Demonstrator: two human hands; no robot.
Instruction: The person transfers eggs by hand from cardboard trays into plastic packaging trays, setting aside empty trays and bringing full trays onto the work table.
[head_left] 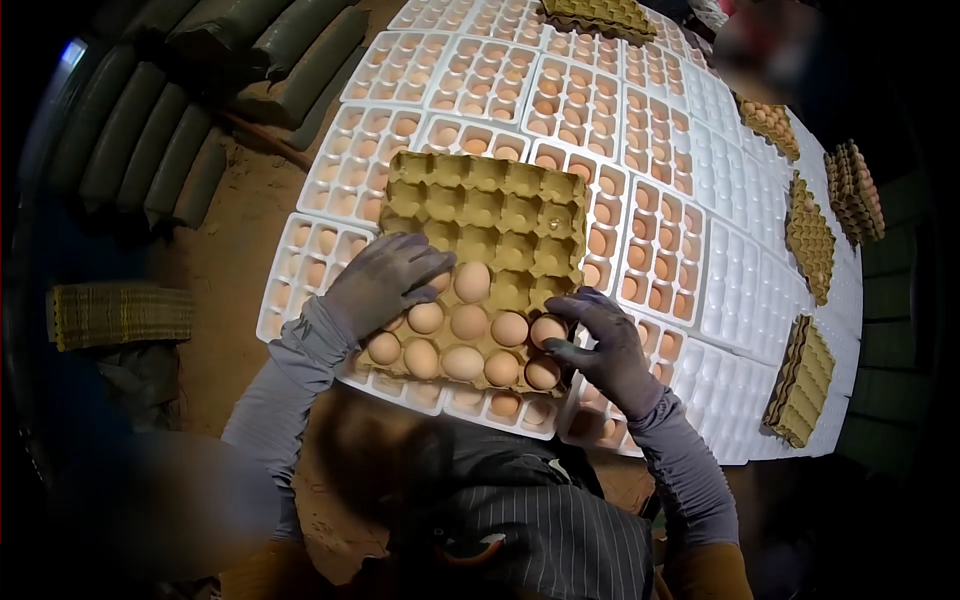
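A brown pulp egg tray (480,205) lies on top of white foam egg boxes in front of me. Its far rows are bare, and brown eggs (462,363) fill the rows nearest my body. My left hand (388,283), in a grey glove, curls its fingers over an egg (440,284) at the tray's left side, partly hiding it. At the right edge, my right hand (607,342), gloved too, has thumb and fingers closed around another egg (547,329) in the tray.
Several white foam boxes (575,98) with eggs cover the table; empty foam boxes (745,290) are at right. Pulp trays (800,382) lie along the right side, with a stack of egg-filled trays (855,190) beyond. Bundled trays (122,316) and full sacks (130,140) stand at left.
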